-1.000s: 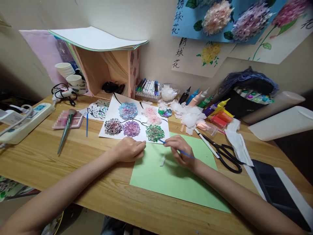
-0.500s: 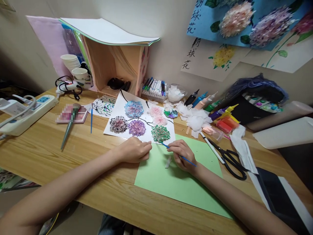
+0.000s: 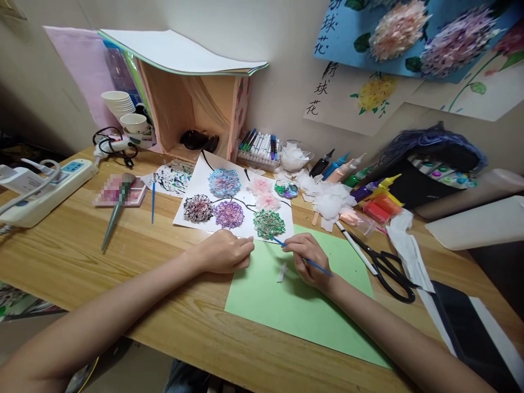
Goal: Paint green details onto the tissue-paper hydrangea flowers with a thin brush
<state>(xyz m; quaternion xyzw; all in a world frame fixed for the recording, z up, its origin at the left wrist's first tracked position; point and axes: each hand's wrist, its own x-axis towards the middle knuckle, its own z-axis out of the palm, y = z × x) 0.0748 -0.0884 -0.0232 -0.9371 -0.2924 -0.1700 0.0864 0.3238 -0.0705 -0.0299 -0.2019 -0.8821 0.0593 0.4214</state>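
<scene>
My right hand (image 3: pixel 309 259) is closed around a slim blue paintbrush (image 3: pixel 317 267), its tip at the lower edge of a green paper flower (image 3: pixel 269 224). That flower is on a white sheet (image 3: pixel 186 218) with black painted branches and other ruffled flowers: blue (image 3: pixel 224 182), purple (image 3: pixel 229 214), dark (image 3: pixel 198 208) and pink (image 3: pixel 265 194). My left hand (image 3: pixel 225 251) rests curled near the sheet's lower edge; whether its fingers hold anything is hidden. Beneath my right hand lies green paper (image 3: pixel 303 322) with a small white scrap (image 3: pixel 281 272) on it.
Black scissors (image 3: pixel 388 267) and a white pen (image 3: pixel 356 248) lie to the right. Crumpled white tissue (image 3: pixel 329 202) and paint bottles (image 3: pixel 338 164) stand behind. A paint palette (image 3: pixel 286 189) touches the sheet. At left are another brush (image 3: pixel 153 202) and a power strip (image 3: pixel 49 191).
The brush tip and my right hand have shifted very slightly, staying by the green flower. My left hand has not visibly moved.
</scene>
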